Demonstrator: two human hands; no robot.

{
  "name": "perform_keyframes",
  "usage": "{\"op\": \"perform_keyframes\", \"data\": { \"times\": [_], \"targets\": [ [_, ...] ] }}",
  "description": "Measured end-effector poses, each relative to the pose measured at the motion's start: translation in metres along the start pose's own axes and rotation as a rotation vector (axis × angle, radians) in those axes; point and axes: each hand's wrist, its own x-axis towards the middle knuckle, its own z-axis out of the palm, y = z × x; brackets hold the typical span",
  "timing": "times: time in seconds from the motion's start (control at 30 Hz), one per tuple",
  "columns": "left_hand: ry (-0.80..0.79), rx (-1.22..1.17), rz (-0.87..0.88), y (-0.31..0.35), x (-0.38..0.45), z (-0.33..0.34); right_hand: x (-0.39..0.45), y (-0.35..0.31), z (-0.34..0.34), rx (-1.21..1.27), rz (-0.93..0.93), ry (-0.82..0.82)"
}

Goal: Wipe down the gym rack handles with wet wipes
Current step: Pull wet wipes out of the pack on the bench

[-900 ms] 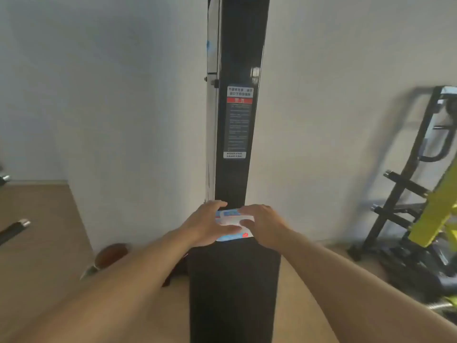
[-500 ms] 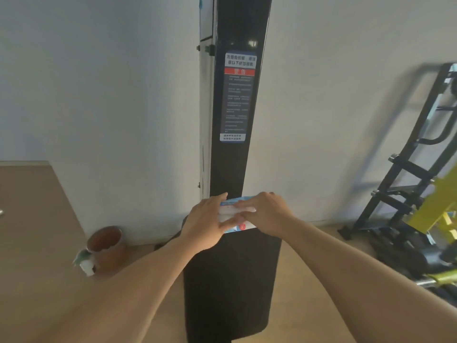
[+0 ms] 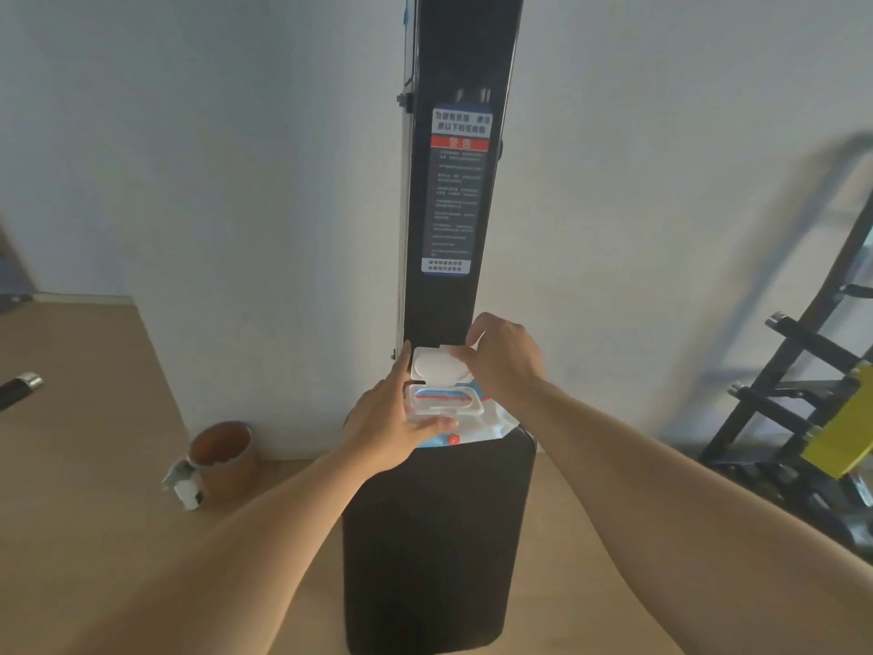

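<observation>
A white and blue pack of wet wipes point(image 3: 465, 430) lies on the far end of a black padded bench point(image 3: 434, 536), against a black upright post point(image 3: 460, 182). My left hand point(image 3: 392, 418) presses on the pack's left and near side and holds it steady. The pack's white flip lid point(image 3: 437, 366) stands open, tilted back, with the oval opening point(image 3: 444, 400) showing below it. My right hand point(image 3: 503, 359) grips the lid's right edge with its fingertips. No rack handles are in sight.
A warning label point(image 3: 456, 191) is stuck on the post. A brown pot point(image 3: 222, 458) stands on the wooden floor by the white wall at left. A black and yellow weight rack point(image 3: 812, 408) fills the right side. A dark bar end point(image 3: 21, 390) pokes in at far left.
The lid of the wipes pack was shut under both hands; my right hand has now flipped it open and back. The view has tilted down a little.
</observation>
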Motion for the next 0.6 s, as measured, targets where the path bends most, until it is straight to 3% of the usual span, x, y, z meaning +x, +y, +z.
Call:
{"op": "perform_keyframes", "data": {
  "times": [0.2,0.3,0.47,0.6],
  "targets": [
    [0.012,0.058,0.089,-0.006,0.003,0.003,0.005,0.007,0.008,-0.009,-0.143,-0.383],
    [0.014,0.113,0.068,-0.007,0.005,0.005,0.005,0.008,0.002,-0.059,-0.206,-0.498],
    [0.057,0.059,0.066,-0.004,0.005,0.004,0.008,0.014,-0.002,-0.209,-0.282,-0.512],
    [0.075,0.060,0.071,-0.004,0.004,0.005,0.010,0.017,-0.005,-0.321,-0.232,-0.449]
  ]
}}
